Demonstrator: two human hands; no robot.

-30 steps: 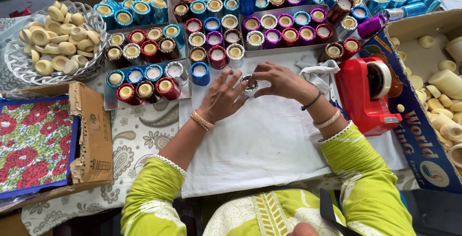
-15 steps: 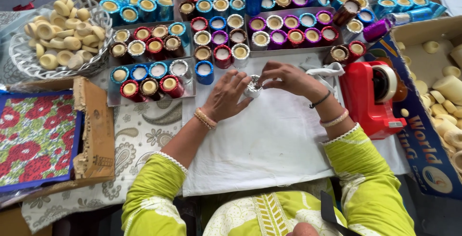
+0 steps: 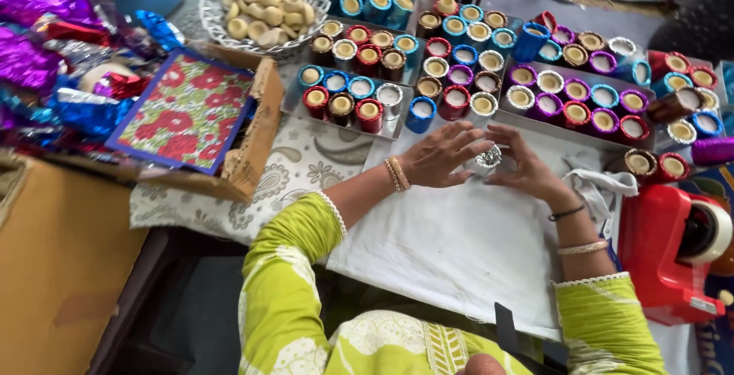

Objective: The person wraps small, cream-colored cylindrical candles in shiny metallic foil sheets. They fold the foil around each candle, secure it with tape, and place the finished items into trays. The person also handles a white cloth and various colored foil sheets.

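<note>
From the head camera, the left hand and right hand pinch a small silver-wrapped candle between their fingertips over the white cloth. Behind it stand trays of foil-wrapped candles; a flowered box lies left. The red tape dispenser is cut off at the right edge.

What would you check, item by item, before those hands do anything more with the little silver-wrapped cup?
1. Silver cup held between both hands: ok; left hand and right hand both touch it.
2. Cup over the white cloth: ok.
3. Foil fully wrapped around it: cannot tell, the fingers hide its sides.
4. Red tape dispenser close by: ok, beside the right forearm.
5. Free slot in the nearest tray: cannot tell.
6. Loose blue cup apart from the hands: ok.
</note>
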